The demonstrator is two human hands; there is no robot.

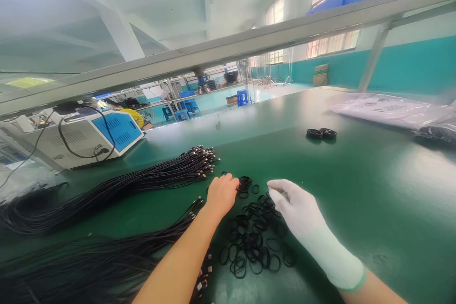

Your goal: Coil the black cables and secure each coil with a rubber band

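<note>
My left hand (223,193), bare, reaches to a small cluster of black rubber bands (244,184). Its fingers are curled, and whatever they hold is hidden behind the knuckles. Wearing a white glove, my right hand (295,204) hovers beside a larger heap of black bands (254,235) on the green tabletop (356,190). Its thumb and forefinger are bent with a gap between them, and nothing shows in that gap. One loose band (255,189) lies between the two hands.
Two bundles of black cables, one farther back (153,175) and one nearer (107,251), lie to the left. A white and blue machine (103,135) stands behind them. Two round black coils (321,133) and plastic-wrapped packs (392,109) are at right. A metal rail (221,54) crosses above.
</note>
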